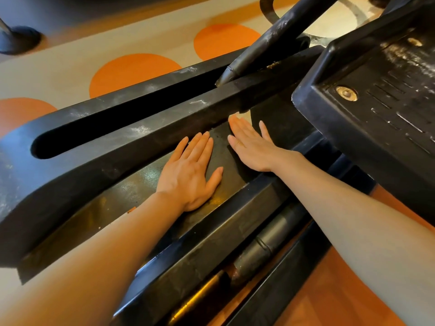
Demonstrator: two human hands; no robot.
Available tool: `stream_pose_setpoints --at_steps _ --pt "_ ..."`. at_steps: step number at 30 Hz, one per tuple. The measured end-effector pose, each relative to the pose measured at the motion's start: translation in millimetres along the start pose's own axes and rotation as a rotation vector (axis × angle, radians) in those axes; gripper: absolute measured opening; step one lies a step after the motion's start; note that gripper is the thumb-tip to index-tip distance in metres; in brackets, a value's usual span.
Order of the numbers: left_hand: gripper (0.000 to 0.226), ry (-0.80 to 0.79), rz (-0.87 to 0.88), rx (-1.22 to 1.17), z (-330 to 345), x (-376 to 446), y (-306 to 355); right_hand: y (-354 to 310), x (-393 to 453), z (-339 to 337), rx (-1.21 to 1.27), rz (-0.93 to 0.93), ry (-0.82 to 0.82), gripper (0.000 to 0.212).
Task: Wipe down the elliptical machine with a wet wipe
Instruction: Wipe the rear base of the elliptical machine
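The black elliptical machine [131,147] fills the view, its slotted rail housing running from lower left to upper right, dusty with pale smears. My left hand [190,172] lies flat, palm down, fingers straight, on the flat dark panel between the rails. My right hand [251,147] lies flat beside it, a little farther up the same panel, fingers straight and together. Neither hand holds anything. No wet wipe is in view.
A black foot pedal [376,95] with a brass bolt and ribbed slots overhangs at the right. A grey arm tube [270,41] enters the rail slot at top centre. Beige flooring with orange circles [134,71] lies beyond; a dark stand base [18,38] sits top left.
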State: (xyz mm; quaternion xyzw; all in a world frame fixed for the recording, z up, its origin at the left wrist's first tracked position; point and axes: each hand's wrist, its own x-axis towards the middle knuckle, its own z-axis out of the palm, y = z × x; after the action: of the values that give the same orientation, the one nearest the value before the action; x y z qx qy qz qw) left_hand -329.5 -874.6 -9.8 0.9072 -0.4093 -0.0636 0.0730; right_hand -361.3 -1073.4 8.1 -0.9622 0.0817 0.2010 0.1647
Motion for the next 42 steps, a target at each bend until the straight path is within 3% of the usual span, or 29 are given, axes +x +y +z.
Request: stream_pose_setpoints --at_steps 5,11,14,21,29,34,38,42 --pt "0.081 -0.003 -0.003 0.015 0 0 1 0 -11 -5 0.066 -0.176 -0.069 0.050" --pt "0.080 -0.003 -0.001 0.021 -1 0 1 1 0 4 -0.095 -0.096 0.177 0.056" --pt "0.080 -0.010 0.000 0.016 0 0 1 0 4 5 -0.145 0.000 0.094 0.059" --pt "0.084 -0.006 0.000 0.015 1 0 0 -13 -21 5 -0.345 -0.006 -0.052 0.064" --pt "0.082 0.010 0.009 0.013 2 -1 0 2 -7 -2 -0.224 0.313 0.012 0.057" --pt "0.080 0.020 0.012 0.001 3 0 -1 -9 -24 -2 -0.309 0.234 -0.084 0.055" --pt "0.082 0.026 0.019 -0.010 2 0 -2 -8 -33 -7 -0.306 0.302 -0.135 0.056" --pt "0.081 0.025 0.021 -0.013 1 0 -2 -11 -43 -9 -0.331 0.274 -0.078 0.057"
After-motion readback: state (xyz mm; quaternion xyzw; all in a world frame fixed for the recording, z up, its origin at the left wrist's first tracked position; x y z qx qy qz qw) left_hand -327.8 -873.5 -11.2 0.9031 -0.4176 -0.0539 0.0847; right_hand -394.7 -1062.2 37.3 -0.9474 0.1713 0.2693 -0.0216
